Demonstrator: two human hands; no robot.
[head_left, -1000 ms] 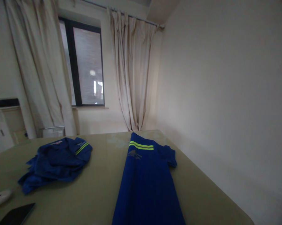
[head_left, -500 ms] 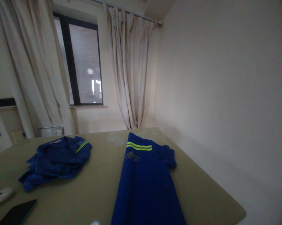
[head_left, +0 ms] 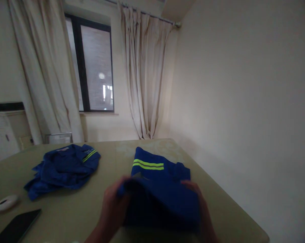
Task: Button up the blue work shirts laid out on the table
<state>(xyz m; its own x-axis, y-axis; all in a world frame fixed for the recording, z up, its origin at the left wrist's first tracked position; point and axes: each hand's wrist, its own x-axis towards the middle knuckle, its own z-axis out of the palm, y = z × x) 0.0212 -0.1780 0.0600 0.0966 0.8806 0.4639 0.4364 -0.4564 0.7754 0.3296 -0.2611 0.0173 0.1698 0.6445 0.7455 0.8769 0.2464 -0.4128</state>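
Two garments [head_left: 164, 199], olive table [head_left: 76, 216] (window [head_left: 98, 67] beyond)

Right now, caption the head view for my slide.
Left hand and right hand hold a partly folded blue shirt; a crumpled shirt lies leftward.

Blue shirt [head_left: 164, 202] in left fingers [head_left: 119, 185] and right fingers [head_left: 192, 185]
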